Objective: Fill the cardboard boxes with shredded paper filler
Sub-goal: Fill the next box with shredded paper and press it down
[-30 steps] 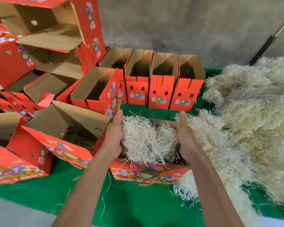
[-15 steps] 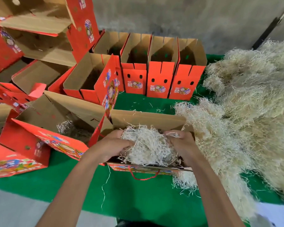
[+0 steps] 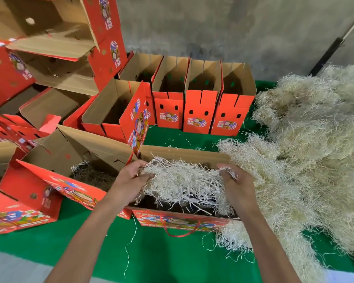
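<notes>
An open red cardboard box [image 3: 184, 221] with a red cord handle stands on the green mat just in front of me. A wad of pale shredded paper [image 3: 182, 180] stretches across its opening, partly down inside. My left hand [image 3: 129, 180] grips the wad's left end and my right hand [image 3: 235, 184] grips its right end. A big heap of the same shredded paper [image 3: 315, 150] lies to the right. To the left, another open red box [image 3: 55, 180] holds some filler.
A row of upright red boxes [image 3: 200, 111] with open tops stands at the back against the grey wall. More open red boxes [image 3: 49, 48] are stacked at the left. Loose paper strands lie on the green mat [image 3: 161, 258] near its front edge.
Both hands lowered the wad from above the box into its opening, then pulled apart, spreading it wider across the box. The view has shifted slightly.
</notes>
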The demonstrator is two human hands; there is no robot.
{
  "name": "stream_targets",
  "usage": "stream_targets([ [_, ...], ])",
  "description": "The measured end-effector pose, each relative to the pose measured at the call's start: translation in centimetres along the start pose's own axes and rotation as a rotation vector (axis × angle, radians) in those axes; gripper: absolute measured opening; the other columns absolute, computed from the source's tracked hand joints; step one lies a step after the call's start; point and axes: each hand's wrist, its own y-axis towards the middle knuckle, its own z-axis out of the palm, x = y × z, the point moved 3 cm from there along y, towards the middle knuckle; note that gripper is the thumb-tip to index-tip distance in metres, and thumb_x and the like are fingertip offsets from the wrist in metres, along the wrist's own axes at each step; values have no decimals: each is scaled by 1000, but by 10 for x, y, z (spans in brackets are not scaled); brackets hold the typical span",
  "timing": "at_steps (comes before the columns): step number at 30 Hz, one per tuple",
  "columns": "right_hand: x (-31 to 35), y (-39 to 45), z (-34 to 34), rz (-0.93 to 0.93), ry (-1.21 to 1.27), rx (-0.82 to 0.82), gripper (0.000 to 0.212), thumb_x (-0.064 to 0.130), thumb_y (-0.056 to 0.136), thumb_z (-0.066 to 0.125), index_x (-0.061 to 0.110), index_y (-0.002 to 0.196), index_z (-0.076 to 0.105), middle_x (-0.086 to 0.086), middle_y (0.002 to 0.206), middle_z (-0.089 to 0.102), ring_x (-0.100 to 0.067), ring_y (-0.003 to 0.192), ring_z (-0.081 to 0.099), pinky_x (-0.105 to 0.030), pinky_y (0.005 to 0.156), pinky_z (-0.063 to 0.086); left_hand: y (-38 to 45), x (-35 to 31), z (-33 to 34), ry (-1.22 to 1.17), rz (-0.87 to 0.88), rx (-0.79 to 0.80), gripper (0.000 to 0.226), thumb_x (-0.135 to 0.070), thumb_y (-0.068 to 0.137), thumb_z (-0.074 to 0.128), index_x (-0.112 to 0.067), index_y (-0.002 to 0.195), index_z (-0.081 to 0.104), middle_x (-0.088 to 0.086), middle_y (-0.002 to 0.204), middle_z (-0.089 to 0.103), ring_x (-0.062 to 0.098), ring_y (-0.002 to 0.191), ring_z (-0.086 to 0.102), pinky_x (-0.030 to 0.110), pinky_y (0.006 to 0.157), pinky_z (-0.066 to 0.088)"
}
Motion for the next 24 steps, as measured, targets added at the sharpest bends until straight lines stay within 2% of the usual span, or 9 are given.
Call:
stream_targets([
  [2,8,-2,5,-25,-65,109,42,31,103,54,27,144,47,5,57,61,-2,38,50,-9,39,37,0,2,1,52,3,79,37,-45,86,74,-52,118,55,-19,135,51,2,107,55,37,94,49],
  [3,12,-3,8,-21,-97,167,49,38,101,57,26,147,44,2,82,71,1,57,63,-5,54,47,1,3,1,103,-2,115,50,-52,81,76,-51,125,51,-21,135,45,4,118,47,43,103,43],
  [6,19,-3,14,-41,-214,285,65,44,89,71,27,146,45,14,117,59,-3,101,63,-3,74,39,8,1,-1,203,-7,151,70,-58,68,81,-49,128,47,-15,136,42,8,125,36,42,108,35],
  [9,20,0,18,-58,-344,305,62,29,86,77,27,141,49,7,118,64,-9,75,65,-6,66,47,16,-6,-3,229,-38,165,92,-62,66,82,-37,145,43,-14,141,42,12,129,40,41,110,37],
  [11,17,5,21,-45,-415,316,57,25,87,75,24,139,52,2,128,60,-8,95,65,-12,86,43,24,-12,1,315,-44,210,91,-57,73,81,-28,149,40,-5,153,40,17,137,40,37,112,33],
  [13,15,10,24,-16,-492,342,51,26,88,75,22,135,55,1,129,60,-16,110,63,-17,90,43,28,-16,5,458,-44,282,73,-50,79,79,-28,142,47,2,150,46,20,132,48,36,109,39],
  [16,14,18,25,-67,-653,380,40,26,88,75,24,125,60,4,117,64,-4,85,63,-13,64,42,30,-21,13,666,-12,336,48,-49,85,74,-31,125,53,-4,131,56,14,111,57,33,93,46],
  [20,14,30,29,-174,-853,505,14,20,89,73,33,96,73,17,98,63,-1,73,61,-16,58,39,40,-28,23,761,60,375,34,-47,90,68,-32,119,57,-9,120,59,12,106,59,32,89,47],
  [24,14,45,62,-211,-1098,766,26,9,90,63,27,71,62,3,78,64,-14,67,63,-26,52,43,55,-28,58,882,86,611,29,-32,95,65,-24,122,61,-6,117,64,19,105,63,36,91,52],
])
